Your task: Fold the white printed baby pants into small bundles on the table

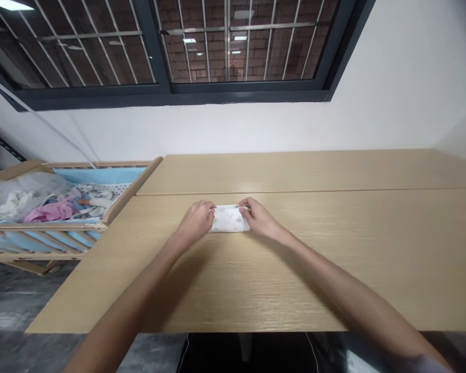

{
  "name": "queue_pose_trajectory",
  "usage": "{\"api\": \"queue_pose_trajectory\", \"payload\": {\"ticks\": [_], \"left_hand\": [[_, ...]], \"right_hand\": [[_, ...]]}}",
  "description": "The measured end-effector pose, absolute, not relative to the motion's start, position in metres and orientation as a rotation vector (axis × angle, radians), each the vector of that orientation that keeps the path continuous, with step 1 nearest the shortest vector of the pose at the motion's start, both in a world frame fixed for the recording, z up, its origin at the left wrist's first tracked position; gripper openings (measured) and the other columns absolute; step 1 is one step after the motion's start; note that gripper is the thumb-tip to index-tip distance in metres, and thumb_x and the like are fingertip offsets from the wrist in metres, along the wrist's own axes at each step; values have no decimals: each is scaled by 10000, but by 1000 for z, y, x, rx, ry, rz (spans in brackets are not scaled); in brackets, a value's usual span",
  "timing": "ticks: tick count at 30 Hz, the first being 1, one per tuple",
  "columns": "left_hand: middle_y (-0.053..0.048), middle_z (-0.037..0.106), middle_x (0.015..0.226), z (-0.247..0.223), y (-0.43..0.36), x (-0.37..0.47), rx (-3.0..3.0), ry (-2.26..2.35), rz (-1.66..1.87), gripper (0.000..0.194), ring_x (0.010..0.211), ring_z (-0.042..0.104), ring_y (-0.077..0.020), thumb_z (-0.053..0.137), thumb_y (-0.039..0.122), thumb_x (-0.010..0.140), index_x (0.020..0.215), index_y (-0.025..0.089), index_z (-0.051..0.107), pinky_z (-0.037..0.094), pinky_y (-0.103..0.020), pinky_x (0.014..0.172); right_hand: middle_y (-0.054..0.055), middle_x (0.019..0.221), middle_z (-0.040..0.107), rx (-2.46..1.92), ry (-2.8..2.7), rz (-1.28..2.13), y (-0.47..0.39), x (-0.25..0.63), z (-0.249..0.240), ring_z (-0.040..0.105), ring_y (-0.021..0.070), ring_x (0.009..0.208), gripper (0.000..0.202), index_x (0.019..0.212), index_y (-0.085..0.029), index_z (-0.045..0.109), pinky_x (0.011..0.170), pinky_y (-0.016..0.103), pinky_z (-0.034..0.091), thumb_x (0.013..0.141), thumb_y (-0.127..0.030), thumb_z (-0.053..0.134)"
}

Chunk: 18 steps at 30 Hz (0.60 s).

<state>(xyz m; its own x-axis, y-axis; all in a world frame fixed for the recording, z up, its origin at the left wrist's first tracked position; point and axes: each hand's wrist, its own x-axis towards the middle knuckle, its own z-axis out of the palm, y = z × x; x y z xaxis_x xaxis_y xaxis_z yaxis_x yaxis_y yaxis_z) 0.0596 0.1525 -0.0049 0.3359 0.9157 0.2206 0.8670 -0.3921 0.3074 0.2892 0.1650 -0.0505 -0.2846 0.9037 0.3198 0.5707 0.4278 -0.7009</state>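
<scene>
A white printed cloth (229, 219), seemingly folded into a short strip, lies flat on the table (334, 290), nearer the lengthwise seam than the front edge, and well in from the left edge. The left hand (197, 221) has its fingertips closed on the strip's far left corner; the right hand (262, 219) pinches the far right corner between thumb and bent fingers. Handling it well likely means equal, light tension from both ends, far edge parallel to the seam, layers lined up before pressing any crease. Beyond the table's left edge stands a wooden crib (130, 192) holding jumbled fabrics (56, 207).
</scene>
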Motion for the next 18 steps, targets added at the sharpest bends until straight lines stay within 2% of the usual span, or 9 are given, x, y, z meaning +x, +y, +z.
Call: {"api": "queue_pose_trajectory", "payload": {"ticks": [4,9,11,13,16,18], "left_hand": [[-152,711,1112,-36,183,68,2429,1777,616,327,1112,616,-262,392,194,981,1072,128,699,442,-381,1012],[-146,726,1080,-59,197,64,2418,1816,680,294,1063,638,-251,430,203,978,1030,135,712,460,-358,999],[-155,718,1116,-60,194,64,2413,1839,733,310,1105,625,-262,420,220,986,1092,127,696,450,-380,1027],[-186,668,1246,-58,185,66,2415,1860,810,385,1216,574,-283,367,257,1011,1245,95,626,411,-423,1087],[-209,504,1482,-59,169,76,2487,1773,886,531,1397,436,-277,307,362,1038,1456,57,426,327,-435,1180],[-224,381,1582,-66,162,84,2590,1594,850,653,1487,324,-280,315,462,1030,1519,30,314,279,-431,1220]], "right_hand": [[63,931,639,-1343,-1787,637,206,282,-79,583,202,826,272,1137,-169,507,763,332,466,925,-339,501],[75,955,653,-1403,-1679,674,218,279,-98,603,213,858,286,1103,-168,523,811,353,490,901,-370,533],[122,1042,660,-1398,-1670,583,211,278,-94,616,241,954,309,1132,-153,534,878,387,496,923,-378,512],[175,1166,644,-1344,-1737,385,198,276,-85,595,276,1099,346,1192,-135,550,982,431,464,966,-379,455],[205,1414,546,-1211,-2039,126,175,270,-74,470,303,1341,451,1361,-112,522,1138,481,341,1013,-349,361],[183,1566,415,-1149,-2285,76,163,264,-73,348,297,1459,539,1497,-102,415,1198,492,261,1003,-308,355]]}}
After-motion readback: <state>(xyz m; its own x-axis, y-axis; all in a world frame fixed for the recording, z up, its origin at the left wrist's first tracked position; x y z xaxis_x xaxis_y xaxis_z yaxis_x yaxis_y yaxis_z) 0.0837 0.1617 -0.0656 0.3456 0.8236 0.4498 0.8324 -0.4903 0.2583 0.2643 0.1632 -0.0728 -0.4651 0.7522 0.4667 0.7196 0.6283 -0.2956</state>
